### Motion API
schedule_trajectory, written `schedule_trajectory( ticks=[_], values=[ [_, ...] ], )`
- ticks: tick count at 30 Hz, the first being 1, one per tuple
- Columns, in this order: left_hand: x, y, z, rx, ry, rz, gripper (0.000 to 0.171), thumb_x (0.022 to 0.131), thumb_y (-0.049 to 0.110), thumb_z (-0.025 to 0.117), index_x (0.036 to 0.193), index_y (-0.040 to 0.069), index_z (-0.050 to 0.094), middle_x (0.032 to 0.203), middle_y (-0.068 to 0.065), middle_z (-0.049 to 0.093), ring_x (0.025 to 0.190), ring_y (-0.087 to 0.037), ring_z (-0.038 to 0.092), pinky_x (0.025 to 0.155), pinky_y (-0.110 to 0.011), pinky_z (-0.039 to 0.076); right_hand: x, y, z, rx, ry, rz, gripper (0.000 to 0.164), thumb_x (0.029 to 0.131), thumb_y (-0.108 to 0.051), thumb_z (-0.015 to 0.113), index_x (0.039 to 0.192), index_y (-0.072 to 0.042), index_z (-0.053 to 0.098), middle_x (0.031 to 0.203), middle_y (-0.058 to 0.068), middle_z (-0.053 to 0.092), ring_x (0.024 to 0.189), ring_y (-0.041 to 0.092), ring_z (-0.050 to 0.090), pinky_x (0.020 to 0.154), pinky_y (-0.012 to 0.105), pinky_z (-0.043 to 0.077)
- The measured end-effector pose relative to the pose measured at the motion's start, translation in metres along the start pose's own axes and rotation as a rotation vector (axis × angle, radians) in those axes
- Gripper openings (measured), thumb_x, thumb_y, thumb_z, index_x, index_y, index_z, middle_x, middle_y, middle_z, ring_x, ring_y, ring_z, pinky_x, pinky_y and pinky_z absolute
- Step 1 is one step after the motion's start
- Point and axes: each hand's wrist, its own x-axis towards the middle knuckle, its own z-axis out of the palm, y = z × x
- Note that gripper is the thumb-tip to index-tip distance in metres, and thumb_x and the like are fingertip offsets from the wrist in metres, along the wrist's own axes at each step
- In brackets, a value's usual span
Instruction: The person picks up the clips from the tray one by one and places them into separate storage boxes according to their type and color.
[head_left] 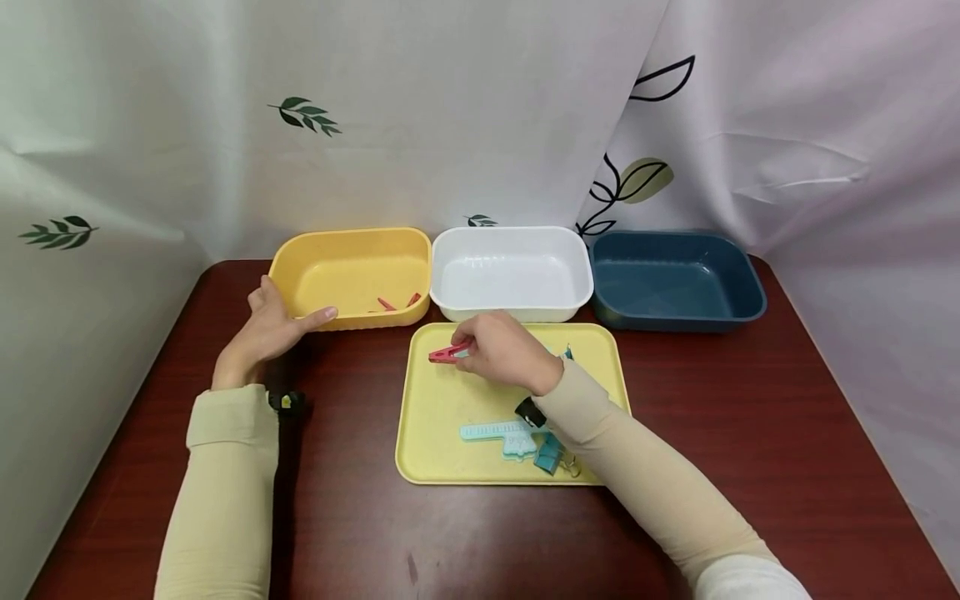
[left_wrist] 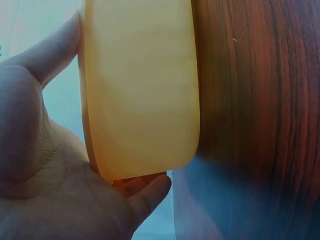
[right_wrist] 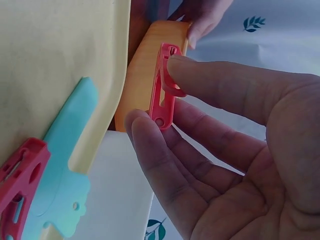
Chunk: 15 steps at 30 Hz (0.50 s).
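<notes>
Between thumb and fingers my right hand (head_left: 504,348) pinches a red clothespin (right_wrist: 162,90) above the far left part of the yellow tray (head_left: 435,454). My left hand (head_left: 273,325) rests against the left end of the yellow bin (head_left: 352,321), its thumb stretched along the front rim and its fingers at the side wall. Several red clothespins (head_left: 386,305) lie inside that bin near its front right corner. In the right wrist view another red clothespin (right_wrist: 22,182) and a light teal flat piece (right_wrist: 70,125) are on the tray.
A white bin (head_left: 510,312) stands beside the yellow one, and a dark blue bin (head_left: 678,321) to its right. On the tray's near part lie a light blue ruler-like piece (head_left: 487,431) and a teal binder clip (head_left: 547,454). Curtains (head_left: 450,108) hang behind the brown table (head_left: 360,533).
</notes>
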Motion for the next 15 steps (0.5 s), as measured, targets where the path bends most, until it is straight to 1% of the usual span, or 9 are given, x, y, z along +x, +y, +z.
schedule_trajectory(
  ticks=[7, 10, 15],
  values=[
    [-0.001, 0.001, 0.0, -0.011, 0.004, -0.005, 0.13, 0.091, 0.065, 0.06, 0.142, 0.004, -0.043, 0.155, -0.033, -0.024, 0.14, -0.055, 0.015, 0.111, -0.069, 0.022, 0.008, -0.004, -0.002, -0.005, 0.016, -0.007, 0.022, 0.089, -0.014, 0.077, 0.109, -0.004, 0.075, 0.075, -0.001, 0.064, 0.07, 0.014, 0.056, 0.073, 0.027, 0.047],
    [-0.001, 0.001, 0.0, -0.018, 0.004, -0.006, 0.13, 0.091, 0.064, 0.06, 0.143, 0.005, -0.043, 0.155, -0.032, -0.024, 0.141, -0.055, 0.014, 0.111, -0.069, 0.021, 0.011, -0.005, -0.003, -0.005, 0.037, -0.009, 0.024, 0.089, -0.015, 0.077, 0.11, -0.003, 0.075, 0.081, 0.0, 0.067, 0.075, 0.014, 0.057, 0.075, 0.027, 0.048],
    [-0.001, 0.001, 0.0, -0.012, 0.0, -0.004, 0.13, 0.091, 0.064, 0.06, 0.143, 0.004, -0.043, 0.155, -0.033, -0.025, 0.141, -0.055, 0.013, 0.111, -0.068, 0.021, 0.016, -0.007, -0.003, 0.001, 0.067, -0.015, 0.023, 0.088, -0.015, 0.078, 0.108, -0.003, 0.076, 0.091, 0.003, 0.072, 0.078, 0.014, 0.06, 0.074, 0.025, 0.049]
  ],
)
